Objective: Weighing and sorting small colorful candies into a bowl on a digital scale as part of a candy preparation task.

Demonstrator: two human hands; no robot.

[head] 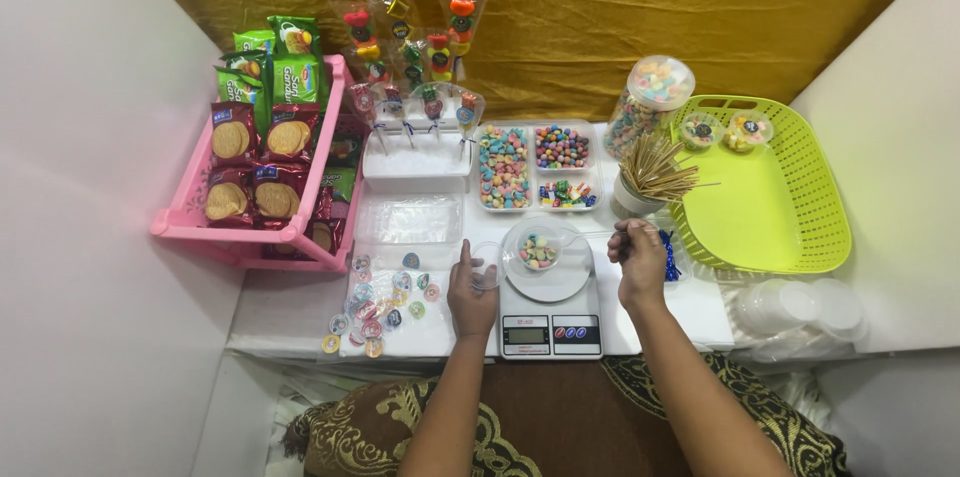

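A small clear cup (538, 252) with pastel candies stands on the round plate of a white kitchen scale (548, 329). My left hand (470, 289) rests on the table just left of the scale, its fingers pinching a small clear round lid (488, 265) beside the cup. Right of the scale, my right hand (640, 259) is closed around the handle of a clear plastic spoon (585, 234), whose bowl reaches over the cup's rim. A divided white tray (528, 205) of mixed coloured candies lies directly behind the scale.
A pink rack (185, 222) of biscuit packs stands at left, with round stickers (378, 309) in front. Wrapped candy skewers stand in a white block (415, 157). At right are a candy jar (645, 102), a cup of wooden skewers (652, 175), a green basket (790, 207) and stacked clear lids (800, 307).
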